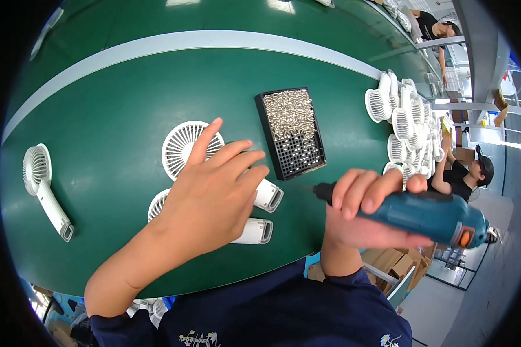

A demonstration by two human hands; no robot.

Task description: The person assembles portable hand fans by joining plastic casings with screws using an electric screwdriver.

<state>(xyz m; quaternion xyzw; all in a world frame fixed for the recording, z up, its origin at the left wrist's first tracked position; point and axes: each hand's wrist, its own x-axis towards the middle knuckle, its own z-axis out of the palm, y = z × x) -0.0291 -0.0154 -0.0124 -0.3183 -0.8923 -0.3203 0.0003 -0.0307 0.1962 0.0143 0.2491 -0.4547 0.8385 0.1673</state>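
Spread fingers and a lowered palm put my left hand (217, 182) over two white handheld fans lying on the green table. The farther fan (182, 144) shows its round slatted head beyond my fingers, and its handle end sticks out to the right. Of the nearer fan (255, 231), the handle and part of the head show; my hand and wrist hide the rest. My right hand (367, 199) is wrapped round a teal electric screwdriver (425, 217), held above the table with its black nose toward the left. The bit tip is too blurred to make out.
A black tray (272, 139) of small silvery screws lies beyond my hands. Another white fan (46, 188) rests at the far left. Many white fans (408, 124) are piled along the right side, where two people sit or stand. A pale rail (214, 39) crosses the table's far side.
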